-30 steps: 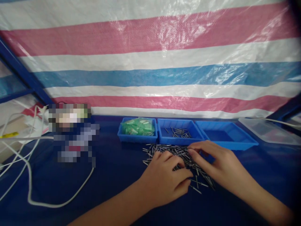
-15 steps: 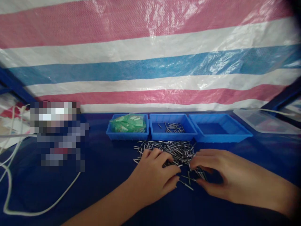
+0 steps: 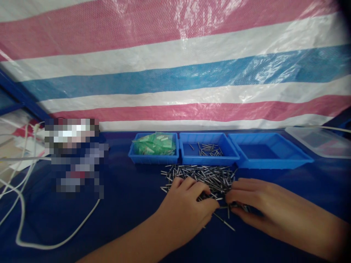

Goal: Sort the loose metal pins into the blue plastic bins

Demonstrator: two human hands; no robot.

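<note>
Evidently we had set our work around the middle bin (image 3: 208, 160) on the bench (image 3: 123, 223): the pile of thin metal pins (image 3: 200, 173) lay just in front of it, presumably to be within easy reach of both hands, and a small group of similar pins (image 3: 210, 150) lay inside it. The left bin (image 3: 153, 159), bearing a green bag (image 3: 155, 144), stood just left of it and the right bin (image 3: 274, 163) just right of it, a row that seemed meant to keep small parts apart. Our left hand (image 3: 188, 204) lay palm down in front of the middle bin, fingers curled over the pile, perhaps steadying it; we could not tell whether its grip had closed on any pin. Our right hand (image 3: 260, 201) reached in front of the middle bin, towards its right end, forearm slanting, fingertips and thumb drawn close; those fingers hid whatever that grip might have held, so we could not tell.
</note>
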